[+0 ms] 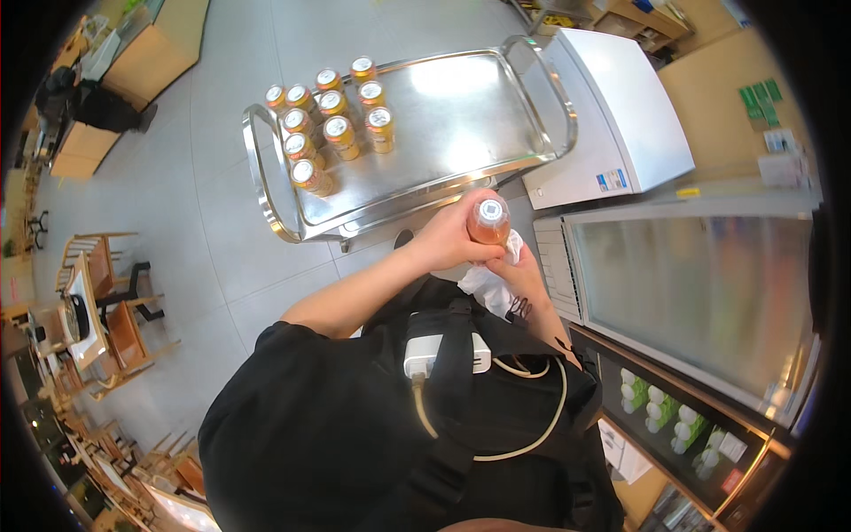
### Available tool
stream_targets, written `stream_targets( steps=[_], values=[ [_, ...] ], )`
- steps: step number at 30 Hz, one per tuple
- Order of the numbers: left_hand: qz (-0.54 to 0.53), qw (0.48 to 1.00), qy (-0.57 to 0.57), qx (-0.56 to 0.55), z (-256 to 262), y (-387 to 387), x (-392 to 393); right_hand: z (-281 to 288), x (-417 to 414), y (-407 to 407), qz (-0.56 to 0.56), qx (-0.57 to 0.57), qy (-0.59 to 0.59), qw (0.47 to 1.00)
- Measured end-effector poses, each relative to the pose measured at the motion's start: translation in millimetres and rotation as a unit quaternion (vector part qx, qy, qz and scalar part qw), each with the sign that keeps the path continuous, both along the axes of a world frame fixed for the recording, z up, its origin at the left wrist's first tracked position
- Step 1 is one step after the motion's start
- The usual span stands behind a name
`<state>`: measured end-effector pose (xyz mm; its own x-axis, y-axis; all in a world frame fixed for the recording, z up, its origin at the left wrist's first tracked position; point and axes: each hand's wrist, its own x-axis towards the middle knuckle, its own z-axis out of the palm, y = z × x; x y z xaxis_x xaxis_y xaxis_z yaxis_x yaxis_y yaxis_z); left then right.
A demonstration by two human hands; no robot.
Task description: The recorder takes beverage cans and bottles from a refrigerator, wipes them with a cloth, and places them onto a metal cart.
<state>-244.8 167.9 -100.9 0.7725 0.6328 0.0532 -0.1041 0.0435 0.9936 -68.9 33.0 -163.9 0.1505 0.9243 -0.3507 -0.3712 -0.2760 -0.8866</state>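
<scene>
My left hand [455,233] is wrapped around a capped plastic bottle [488,229] of orange-pink drink, held upright before my body. Against the bottle's lower right side, my right hand [522,269] grips a crumpled white cloth [488,286], whose folds hang below. Beyond both hands stands a stainless steel trolley [452,113]. Several yellow drink cans [342,136] stand upright in rows on its left part, lids up. The bottle's base is hidden by my fingers.
A white chest-like appliance [618,113] stands right of the trolley. Nearer on the right is a glass-door cooler [691,286]. Chairs and a table [86,312] are at the left; a person in dark clothing [100,106] is at a counter, upper left.
</scene>
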Motion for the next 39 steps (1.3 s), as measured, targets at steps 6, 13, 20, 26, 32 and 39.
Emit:
stream_targets(
  steps=[6, 13, 20, 26, 32, 39],
  values=[
    [0.170, 0.978, 0.110, -0.058, -66, 50, -53, -18, -38, 96, 0.115, -0.106, 0.003, 0.988],
    [0.419, 0.895, 0.153, -0.024, -123, 79, -107, -52, -70, 171, 0.122, -0.170, -0.057, 0.976],
    [0.520, 0.831, 0.192, -0.054, -138, 68, -144, -44, -93, 215, 0.249, -0.179, -0.079, 0.949],
    [0.613, 0.757, 0.206, -0.098, -156, 36, -157, -87, -107, 233, 0.359, -0.087, -0.143, 0.918],
    [0.686, 0.690, 0.221, -0.066, -157, 57, -170, -83, -118, 244, 0.431, -0.054, -0.162, 0.886],
    [0.677, 0.666, 0.303, -0.079, -153, 72, -169, -85, -93, 241, 0.426, -0.086, -0.136, 0.890]
  ],
)
